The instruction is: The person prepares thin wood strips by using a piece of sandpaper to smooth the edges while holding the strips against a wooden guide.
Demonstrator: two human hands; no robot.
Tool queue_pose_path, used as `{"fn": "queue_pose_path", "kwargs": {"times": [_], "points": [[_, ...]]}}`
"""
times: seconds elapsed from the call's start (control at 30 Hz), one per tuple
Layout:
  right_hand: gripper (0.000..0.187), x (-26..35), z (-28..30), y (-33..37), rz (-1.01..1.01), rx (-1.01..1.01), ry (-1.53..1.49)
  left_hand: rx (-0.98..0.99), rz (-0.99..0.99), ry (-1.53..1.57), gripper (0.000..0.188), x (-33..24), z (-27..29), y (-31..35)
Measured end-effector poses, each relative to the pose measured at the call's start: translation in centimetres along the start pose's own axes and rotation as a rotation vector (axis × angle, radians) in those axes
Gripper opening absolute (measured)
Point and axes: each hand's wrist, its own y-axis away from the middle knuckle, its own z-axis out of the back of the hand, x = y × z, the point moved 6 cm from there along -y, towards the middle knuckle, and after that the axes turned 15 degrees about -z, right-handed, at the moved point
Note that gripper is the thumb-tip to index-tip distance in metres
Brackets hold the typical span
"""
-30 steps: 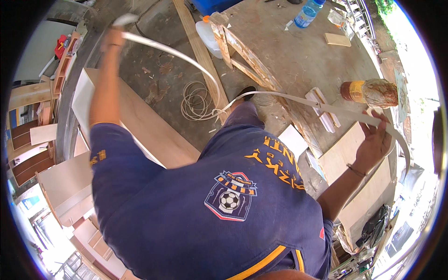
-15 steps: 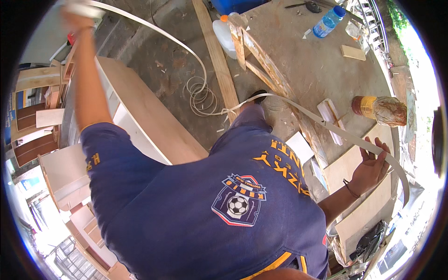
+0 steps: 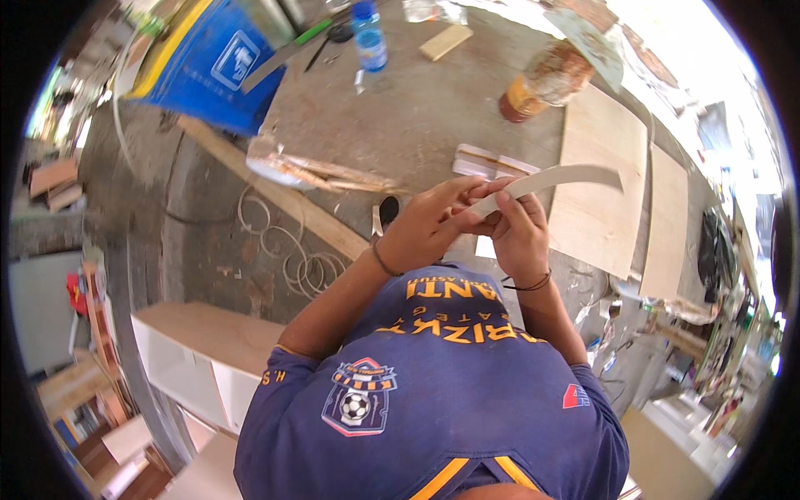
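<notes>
A pale strip of edge banding [image 3: 571, 176] is pinched between both my hands in front of my chest. My left hand [image 3: 427, 220] is closed on it, fingertips meeting those of my right hand [image 3: 520, 237]. The right thumb and fingers grip the strip from its other side. Its free end curves up and away to the right past my right fingers. Loose coils of thin pale banding [image 3: 302, 265] lie on the floor to the left; whether they join the held piece is hidden.
A cabinet box [image 3: 196, 371] stands at lower left. Beyond it lie a long wooden plank [image 3: 321, 227] and a blue bin [image 3: 218, 71]. Further off are a blue-capped bottle [image 3: 369, 42], a wood block [image 3: 446, 42] and a brown-and-yellow container [image 3: 537, 83]. Thin plywood sheets [image 3: 604, 196] lie at right.
My left hand has come back from the far upper left to meet the right hand in front of me. My right hand has moved inward, and the view has turned rightward.
</notes>
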Motion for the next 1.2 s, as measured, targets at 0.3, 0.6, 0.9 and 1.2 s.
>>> {"fn": "queue_pose_path", "kwargs": {"times": [0.3, 0.6, 0.9, 1.2], "points": [[0.04, 0.4, 7.6, 4.4, 0.217, -0.426, -0.199, 0.439, 0.323, -0.181, 0.029, 7.6, 2.1, -0.9], [0.035, -2.6, 3.0, 5.0, 0.175, -0.51, -0.508, 0.916, -0.071, -1.098, 0.076, 21.2, -1.9, -10.9], [0.02, -6.9, 1.1, 3.6, 0.226, -0.662, -0.657, 0.854, 0.508, -0.332, 0.077, 19.8, -2.6, -10.4], [0.022, -8.1, -3.4, 0.8, 0.253, -0.764, -0.458, 0.454, 0.673, 0.699, 0.033, 12.8, -2.0, -7.2]]}}
